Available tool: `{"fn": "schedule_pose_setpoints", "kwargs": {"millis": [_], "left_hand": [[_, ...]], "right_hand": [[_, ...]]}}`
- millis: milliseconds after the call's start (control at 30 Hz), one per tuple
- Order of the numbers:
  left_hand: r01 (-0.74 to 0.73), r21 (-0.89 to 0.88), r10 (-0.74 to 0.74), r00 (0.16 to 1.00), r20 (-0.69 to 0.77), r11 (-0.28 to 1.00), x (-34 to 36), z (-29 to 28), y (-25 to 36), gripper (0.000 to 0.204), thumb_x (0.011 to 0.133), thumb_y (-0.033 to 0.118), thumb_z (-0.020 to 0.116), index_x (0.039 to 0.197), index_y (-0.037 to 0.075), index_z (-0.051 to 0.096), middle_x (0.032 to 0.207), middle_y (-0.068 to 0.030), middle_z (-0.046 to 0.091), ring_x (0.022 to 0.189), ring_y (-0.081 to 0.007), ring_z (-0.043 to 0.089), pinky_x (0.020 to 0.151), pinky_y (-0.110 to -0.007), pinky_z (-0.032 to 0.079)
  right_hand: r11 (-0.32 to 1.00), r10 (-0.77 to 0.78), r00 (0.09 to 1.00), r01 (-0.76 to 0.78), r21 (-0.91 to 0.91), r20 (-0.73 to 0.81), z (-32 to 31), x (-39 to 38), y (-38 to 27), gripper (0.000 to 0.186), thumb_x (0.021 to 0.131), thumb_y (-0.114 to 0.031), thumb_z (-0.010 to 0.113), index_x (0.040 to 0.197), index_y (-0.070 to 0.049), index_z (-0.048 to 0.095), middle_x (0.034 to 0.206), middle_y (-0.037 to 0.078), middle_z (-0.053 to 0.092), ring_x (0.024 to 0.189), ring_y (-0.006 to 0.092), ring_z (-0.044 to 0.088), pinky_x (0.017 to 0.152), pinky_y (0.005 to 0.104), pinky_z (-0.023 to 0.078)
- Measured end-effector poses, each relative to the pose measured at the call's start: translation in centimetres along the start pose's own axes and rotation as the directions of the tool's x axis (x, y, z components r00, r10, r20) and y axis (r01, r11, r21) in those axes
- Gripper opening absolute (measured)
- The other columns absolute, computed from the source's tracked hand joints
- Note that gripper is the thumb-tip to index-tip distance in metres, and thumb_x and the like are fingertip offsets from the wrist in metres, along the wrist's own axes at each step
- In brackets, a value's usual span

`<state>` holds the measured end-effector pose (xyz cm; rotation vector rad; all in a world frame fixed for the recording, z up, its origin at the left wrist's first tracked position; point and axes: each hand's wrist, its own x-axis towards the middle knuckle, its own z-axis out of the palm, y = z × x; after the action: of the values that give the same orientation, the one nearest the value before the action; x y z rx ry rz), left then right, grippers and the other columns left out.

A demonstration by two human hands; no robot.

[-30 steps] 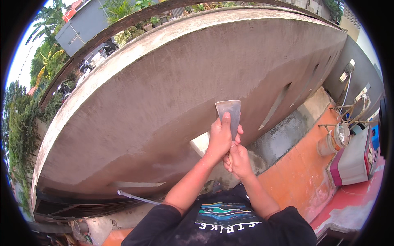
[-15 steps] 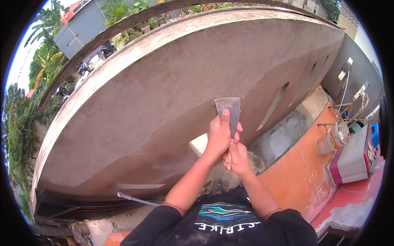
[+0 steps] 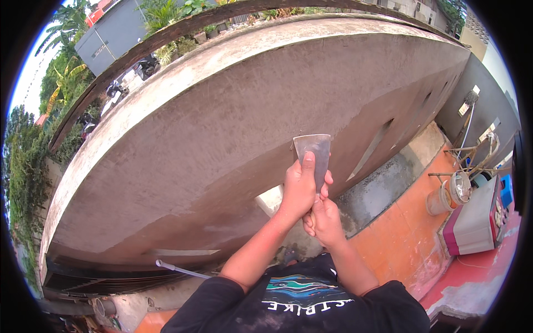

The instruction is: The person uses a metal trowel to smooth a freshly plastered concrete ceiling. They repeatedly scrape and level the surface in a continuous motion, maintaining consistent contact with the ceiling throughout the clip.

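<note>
A wide putty knife (image 3: 315,147) with a dull grey metal blade points away from me in front of the plastered wall (image 3: 239,116). My left hand (image 3: 300,187) is closed around the lower blade, its thumb pressed flat on the near face and its fingertips curling out at the right side. Just below, my right hand (image 3: 327,220) grips the handle, which is mostly hidden by the fingers. The two hands touch. The blade's broad edge appears close to the wall, but I cannot tell whether it makes contact. Darker, damp-looking plaster covers the wall's lower part.
Narrow openings (image 3: 373,150) pierce the wall. Orange tiles (image 3: 388,236) lie at the right, beside a wet grey strip (image 3: 377,191). Further right stand a clear bucket (image 3: 461,187) and a grey-and-maroon box (image 3: 472,228). A thin pale pole (image 3: 180,269) juts out at lower left.
The putty knife and both hands have shifted slightly right and down in the picture, and the view has tilted a little. The grip of both hands looks the same.
</note>
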<state>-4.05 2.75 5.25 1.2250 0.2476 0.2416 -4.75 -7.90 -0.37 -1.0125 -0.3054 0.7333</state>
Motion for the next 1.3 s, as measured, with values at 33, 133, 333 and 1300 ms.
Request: {"fn": "schedule_pose_setpoints", "kwargs": {"millis": [33,133,333,1300], "left_hand": [[0.073,-0.002,-0.073,0.997,-0.018,0.997,0.0,0.0,0.1,0.056,0.105,0.052,0.035,0.118,0.002,0.056,0.074,-0.005,0.06,0.054,-0.0084,0.052,0.049,-0.024,0.044],[0.055,0.033,-0.055,0.998,-0.003,0.998,0.2,0.0,0.2,0.057,0.105,0.053,0.035,0.118,0.002,0.056,0.074,-0.0045,0.06,0.055,-0.0082,0.052,0.049,-0.024,0.045],[0.017,0.016,-0.018,1.0,0.023,1.0,0.3,-0.3,-0.2,0.056,0.105,0.052,0.035,0.118,0.001,0.056,0.074,-0.0043,0.06,0.055,-0.0079,0.052,0.05,-0.024,0.045],[-0.035,0.061,0.035,0.999,0.001,0.998,0.8,-0.4,-3.0,0.06,0.107,0.049,0.031,0.08,0.003,0.058,0.061,-0.0039,0.057,0.051,-0.0088,0.054,0.048,-0.024,0.044]], "right_hand": [[0.998,0.07,0.997,-0.071,0.0,-0.041,-0.1,0.0,0.0,0.033,0.108,-0.032,0.04,0.094,-0.003,0.048,0.064,0.001,0.045,0.045,0.0073,0.04,0.04,0.0224,0.036],[0.999,0.046,0.999,-0.046,-0.016,-0.019,-0.3,0.1,0.1,0.033,0.107,-0.033,0.04,0.094,-0.004,0.049,0.064,0.001,0.046,0.044,0.0077,0.041,0.041,0.0224,0.036],[1.0,-0.008,1.0,0.008,-0.018,0.019,-0.5,0.2,0.6,0.032,0.108,-0.033,0.039,0.096,-0.004,0.048,0.065,0.001,0.047,0.043,0.0078,0.041,0.04,0.0226,0.035],[0.997,0.064,0.998,-0.063,0.046,-0.017,-2.0,-0.4,1.1,0.032,0.107,-0.03,0.043,0.089,-0.005,0.05,0.064,0.0,0.047,0.045,0.0065,0.042,0.041,0.0223,0.035]]}}
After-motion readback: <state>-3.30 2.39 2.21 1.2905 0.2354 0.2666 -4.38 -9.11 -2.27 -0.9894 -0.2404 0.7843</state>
